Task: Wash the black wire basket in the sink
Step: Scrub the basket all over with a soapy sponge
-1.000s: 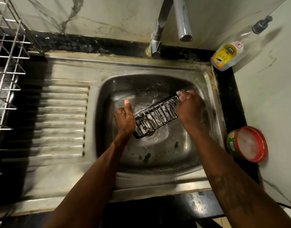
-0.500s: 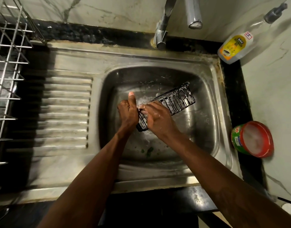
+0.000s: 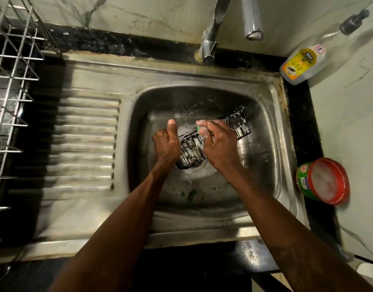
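Sink [image 3: 272, 131] bowl holds black basket [image 3: 239, 125], tilted over drain, middle hidden by hands. Left hand [image 3: 166, 146] grips its near end, thumb up. Right hand [image 3: 219, 144] closed on soapy green scrubber [image 3: 201, 129], mostly hidden. Bottle [image 3: 301, 65] label unreadable.

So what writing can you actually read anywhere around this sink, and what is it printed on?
Soap bottle, yellow label: dark banner with white letters, too blurred to read.
Soap bottle, small white tag: red mark, perhaps letters, not readable.
Round tub with red rim, green side: large red and white letters, partly seen, not readable; a small panel of fine print below, too small.
Sink, faucet, black wire basket: no text.
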A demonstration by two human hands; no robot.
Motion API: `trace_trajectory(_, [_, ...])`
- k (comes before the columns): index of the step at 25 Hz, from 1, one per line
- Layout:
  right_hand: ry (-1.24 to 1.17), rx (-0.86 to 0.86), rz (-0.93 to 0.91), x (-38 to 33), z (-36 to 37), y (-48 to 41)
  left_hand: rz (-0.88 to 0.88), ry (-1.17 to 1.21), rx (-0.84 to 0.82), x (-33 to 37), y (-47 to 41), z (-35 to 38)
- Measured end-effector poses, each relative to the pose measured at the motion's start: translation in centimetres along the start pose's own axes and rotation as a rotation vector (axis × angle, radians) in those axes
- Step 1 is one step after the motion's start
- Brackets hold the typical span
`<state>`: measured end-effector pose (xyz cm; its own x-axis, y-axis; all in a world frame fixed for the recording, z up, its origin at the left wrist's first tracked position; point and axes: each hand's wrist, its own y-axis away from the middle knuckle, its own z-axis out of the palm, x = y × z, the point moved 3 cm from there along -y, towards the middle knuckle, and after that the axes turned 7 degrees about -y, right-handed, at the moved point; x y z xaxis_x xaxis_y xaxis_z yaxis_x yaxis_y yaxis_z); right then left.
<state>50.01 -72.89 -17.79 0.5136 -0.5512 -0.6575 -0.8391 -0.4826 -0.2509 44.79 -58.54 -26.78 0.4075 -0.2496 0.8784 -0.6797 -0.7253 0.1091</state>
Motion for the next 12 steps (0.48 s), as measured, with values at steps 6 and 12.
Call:
trace_trajectory(6, [0.054,-0.154,-0.039,-0.5,1.8,1.8,0.023,-0.016,0.027,0.8,0.3,-0.4])
trace_trajectory(12, [-0.023,-0.250,-0.067,-1.7,0.8,3.7,0.024,-0.020,-0.012,0.8,0.2,-0.4])
